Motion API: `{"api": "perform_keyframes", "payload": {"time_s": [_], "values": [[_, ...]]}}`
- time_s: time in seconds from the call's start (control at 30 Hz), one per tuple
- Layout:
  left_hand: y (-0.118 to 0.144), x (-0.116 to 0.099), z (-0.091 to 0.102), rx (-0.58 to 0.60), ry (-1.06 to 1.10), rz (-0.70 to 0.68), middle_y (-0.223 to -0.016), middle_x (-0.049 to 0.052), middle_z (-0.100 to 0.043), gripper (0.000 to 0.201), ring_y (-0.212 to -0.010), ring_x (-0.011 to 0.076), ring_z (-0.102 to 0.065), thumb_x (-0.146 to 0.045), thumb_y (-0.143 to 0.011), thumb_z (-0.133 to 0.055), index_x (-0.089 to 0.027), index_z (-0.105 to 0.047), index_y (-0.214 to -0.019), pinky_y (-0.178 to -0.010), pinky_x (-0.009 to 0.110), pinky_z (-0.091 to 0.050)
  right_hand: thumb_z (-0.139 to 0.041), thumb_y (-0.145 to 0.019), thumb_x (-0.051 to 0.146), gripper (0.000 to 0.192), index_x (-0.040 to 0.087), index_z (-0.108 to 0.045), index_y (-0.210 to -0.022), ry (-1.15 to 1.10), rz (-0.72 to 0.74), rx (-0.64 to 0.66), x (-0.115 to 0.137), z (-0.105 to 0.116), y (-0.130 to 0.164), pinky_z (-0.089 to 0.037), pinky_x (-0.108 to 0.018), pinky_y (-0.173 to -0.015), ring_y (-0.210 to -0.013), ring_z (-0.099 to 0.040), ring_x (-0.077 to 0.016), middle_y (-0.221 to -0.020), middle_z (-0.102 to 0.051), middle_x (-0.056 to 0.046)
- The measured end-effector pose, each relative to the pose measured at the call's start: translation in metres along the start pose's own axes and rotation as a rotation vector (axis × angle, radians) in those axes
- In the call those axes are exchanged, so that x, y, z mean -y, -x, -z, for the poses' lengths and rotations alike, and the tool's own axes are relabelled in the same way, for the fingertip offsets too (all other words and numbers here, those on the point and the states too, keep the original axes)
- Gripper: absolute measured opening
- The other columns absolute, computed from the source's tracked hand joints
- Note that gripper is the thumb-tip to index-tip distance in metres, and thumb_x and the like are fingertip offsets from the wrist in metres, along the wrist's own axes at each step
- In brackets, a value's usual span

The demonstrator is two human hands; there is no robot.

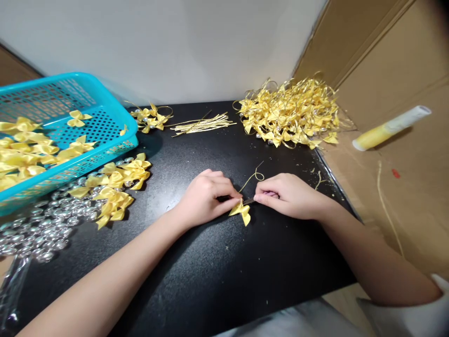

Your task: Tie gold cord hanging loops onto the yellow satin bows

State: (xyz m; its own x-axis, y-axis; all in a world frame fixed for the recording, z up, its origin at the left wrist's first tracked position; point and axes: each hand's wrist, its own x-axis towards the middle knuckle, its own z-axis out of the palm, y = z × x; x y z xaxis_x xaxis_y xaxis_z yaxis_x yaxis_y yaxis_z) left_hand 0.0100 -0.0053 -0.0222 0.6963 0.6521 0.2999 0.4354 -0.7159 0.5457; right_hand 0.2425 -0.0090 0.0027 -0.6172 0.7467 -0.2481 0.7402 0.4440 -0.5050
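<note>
Left hand: the left hand (206,196) sits mid-frame on the black tabletop (210,271), fingers curled, fingertips pinched onto the small yellow satin ribbon bow (241,211).
Right hand: the right hand (286,194) comes in from the right, thumb and forefinger closed on the bow's other side, pinching the thin gold wire (253,177) that loops up from it.
Bow: just below centre of the frame, held between both hands, its tails hanging towards the table.
Left of frame: a turquoise perforated plastic basket (105,124) with yellow bows inside; in front of it a loose cluster of yellow bows (115,187) beside a spread of small clear silvery beads (45,224).
Top centre: a bundle of cut gold wire strands (203,124) lying flat.
Upper right: a big heap of wired yellow bows (291,112) by the cardboard wall (403,61).
Far right: a yellow and white tube (389,127) on the cardboard.
</note>
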Motion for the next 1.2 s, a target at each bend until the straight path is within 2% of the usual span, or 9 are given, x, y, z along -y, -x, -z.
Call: {"api": "perform_keyframes", "payload": {"time_s": [0.2, 0.37, 0.53, 0.67, 1.03, 1.2], "values": [[0.001, -0.004, -0.004, -0.15, 0.138, 0.035, -0.074, 0.002, -0.074, 0.012, -0.068, 0.0133, -0.065, -0.02, -0.084, -0.065, -0.016, -0.068, -0.073, -0.068, 0.026, -0.048, -0.047, -0.093, 0.039, 0.033, 0.018, -0.062, -0.073, -0.028, 0.008, -0.067, -0.002, 0.002, 0.002, -0.027, -0.024, -0.058, -0.057, -0.046, -0.0095, -0.064, -0.059, 0.002], [0.008, -0.005, -0.01, -0.299, 0.177, 0.094, -0.077, 0.003, -0.074, 0.006, -0.06, 0.0099, -0.064, -0.018, -0.084, -0.067, -0.016, -0.071, -0.08, -0.055, 0.02, -0.049, -0.049, -0.092, 0.037, 0.029, 0.018, -0.064, -0.075, -0.035, 0.014, -0.159, 0.002, 0.002, 0.004, -0.028, -0.024, -0.059, -0.058, -0.048, -0.0099, -0.067, -0.061, 0.001], [0.012, -0.006, -0.013, -0.39, 0.189, 0.069, -0.077, 0.004, -0.075, 0.003, -0.067, 0.0125, -0.069, -0.014, -0.081, -0.069, -0.015, -0.071, -0.079, -0.061, 0.021, -0.055, -0.049, -0.092, 0.036, 0.028, 0.018, -0.065, -0.078, 0.018, 0.024, -0.257, 0.007, 0.001, 0.006, -0.029, -0.024, -0.059, -0.06, -0.053, -0.0112, -0.07, -0.064, 0.0], [0.012, -0.005, -0.014, -0.452, 0.183, 0.048, -0.076, 0.005, -0.076, 0.004, -0.067, 0.0131, -0.07, -0.013, -0.081, -0.07, -0.015, -0.072, -0.077, -0.063, 0.023, -0.058, -0.049, -0.092, 0.034, 0.027, 0.017, -0.064, -0.077, 0.043, 0.037, -0.288, 0.009, 0.002, 0.007, -0.029, -0.025, -0.058, -0.062, -0.055, -0.0123, -0.07, -0.066, -0.001], [0.013, -0.007, -0.012, -0.454, 0.165, -0.04, -0.076, 0.004, -0.077, 0.008, -0.066, 0.0122, -0.071, -0.007, -0.078, -0.071, -0.015, -0.072, -0.081, -0.063, 0.02, -0.059, -0.048, -0.093, 0.038, 0.03, 0.017, -0.064, -0.077, 0.09, 0.026, -0.293, 0.01, -0.003, 0.006, -0.029, -0.026, -0.058, -0.067, -0.062, -0.0148, -0.073, -0.068, -0.002], [0.013, -0.008, -0.013, -0.433, 0.165, -0.035, -0.076, 0.004, -0.077, 0.01, -0.067, 0.0129, -0.072, -0.006, -0.077, -0.071, -0.015, -0.072, -0.081, -0.064, 0.021, -0.06, -0.047, -0.093, 0.037, 0.031, 0.017, -0.064, -0.077, 0.102, 0.032, -0.287, 0.011, -0.003, 0.006, -0.029, -0.027, -0.057, -0.067, -0.062, -0.0152, -0.073, -0.068, -0.002]]}}
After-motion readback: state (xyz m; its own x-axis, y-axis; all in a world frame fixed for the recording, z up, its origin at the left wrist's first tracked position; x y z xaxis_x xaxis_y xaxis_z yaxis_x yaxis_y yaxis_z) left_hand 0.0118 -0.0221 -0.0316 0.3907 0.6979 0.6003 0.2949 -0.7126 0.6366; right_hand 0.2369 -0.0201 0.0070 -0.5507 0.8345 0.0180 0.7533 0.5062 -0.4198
